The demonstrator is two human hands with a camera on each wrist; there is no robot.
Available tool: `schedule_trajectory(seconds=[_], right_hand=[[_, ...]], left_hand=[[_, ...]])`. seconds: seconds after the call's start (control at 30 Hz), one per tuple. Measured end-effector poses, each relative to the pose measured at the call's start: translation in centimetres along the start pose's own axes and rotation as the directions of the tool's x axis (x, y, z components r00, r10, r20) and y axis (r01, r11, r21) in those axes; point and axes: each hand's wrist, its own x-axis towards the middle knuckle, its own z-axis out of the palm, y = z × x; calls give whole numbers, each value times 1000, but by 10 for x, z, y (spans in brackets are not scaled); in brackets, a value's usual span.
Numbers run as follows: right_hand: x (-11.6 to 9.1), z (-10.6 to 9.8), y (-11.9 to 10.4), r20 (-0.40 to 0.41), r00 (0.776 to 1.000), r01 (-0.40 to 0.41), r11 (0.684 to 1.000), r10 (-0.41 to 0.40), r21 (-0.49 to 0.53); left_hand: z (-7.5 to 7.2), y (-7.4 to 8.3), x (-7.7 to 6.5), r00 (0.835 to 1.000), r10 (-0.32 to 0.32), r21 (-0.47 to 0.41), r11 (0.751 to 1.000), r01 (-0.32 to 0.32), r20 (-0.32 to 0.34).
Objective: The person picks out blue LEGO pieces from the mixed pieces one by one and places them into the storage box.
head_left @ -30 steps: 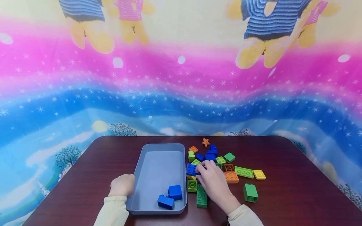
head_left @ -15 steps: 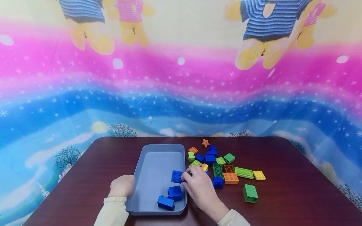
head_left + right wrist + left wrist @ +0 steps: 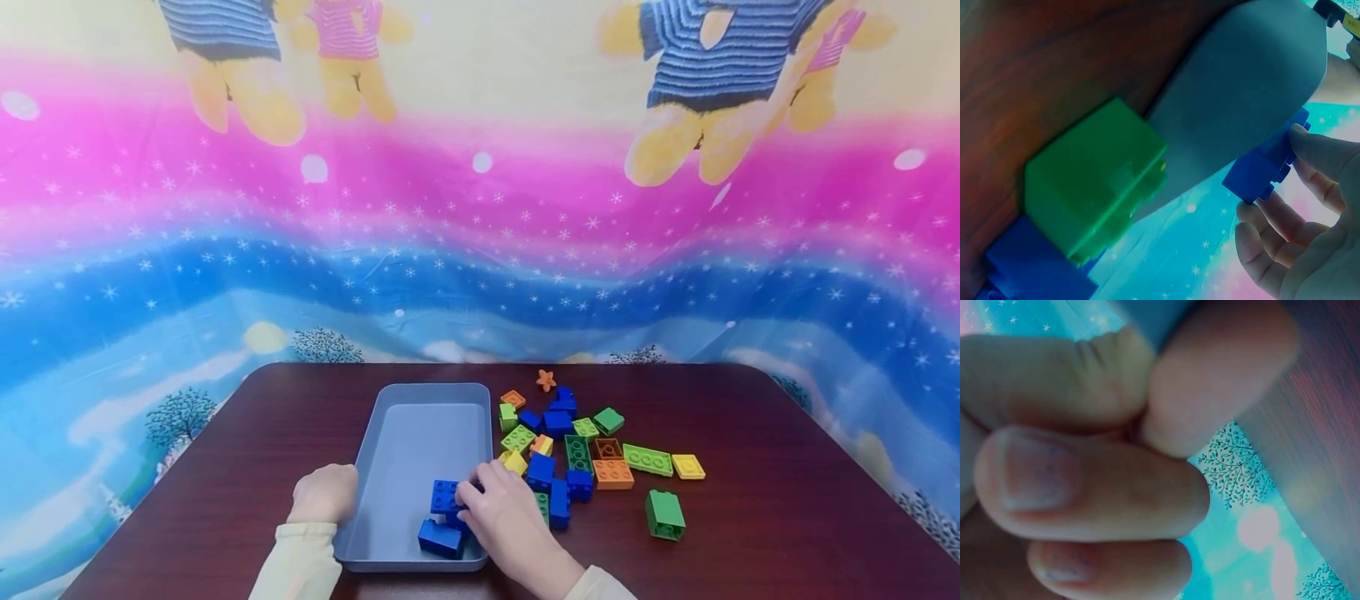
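A blue-grey tray point(image 3: 420, 446) lies left of the middle of the table. My left hand point(image 3: 324, 493) grips its left rim; in the left wrist view, thumb and curled fingers point(image 3: 1094, 487) pinch a sliver of the tray point(image 3: 1157, 319). My right hand point(image 3: 512, 518) reaches over the right rim. Between its thumb and fingers it holds a studded blue brick point(image 3: 444, 497), which the right wrist view also shows as a blue brick point(image 3: 1252, 176). Below that brick another blue brick point(image 3: 441, 538) lies in the tray, and one more there is mostly hidden.
Right of the tray spreads a loose pile with blue bricks point(image 3: 541, 472), a dark green brick point(image 3: 577, 454), an orange brick point(image 3: 613, 474) and several others. A green brick point(image 3: 664, 514) stands apart. An orange flower piece point(image 3: 546, 381) lies near the far edge.
My right hand has carried the blue brick from the pile leftward over the tray's rim, then toward its near end. Bricks behind it have come into view. The left hand has stayed put.
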Motion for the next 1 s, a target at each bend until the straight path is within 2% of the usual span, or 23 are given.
schedule_trajectory(seconds=[0.2, 0.4, 0.73, 1.0], right_hand=[[1, 2, -5, 98, 995, -10, 1000, 13, -29], [3, 3, -6, 146, 988, -33, 998, 41, -62], [3, 8, -3, 36, 999, -27, 993, 31, -118], [4, 9, -3, 41, 998, -33, 992, 38, -119]], left_hand=[[0, 0, 0, 1000, 1, 4, 1000, -1, 2], [1, 0, 0, 1000, 1, 1, 1000, -1, 8], [2, -1, 2, 1000, 1, 10, 1000, -1, 1], [2, -1, 1, 1000, 7, 13, 1000, -7, 0]])
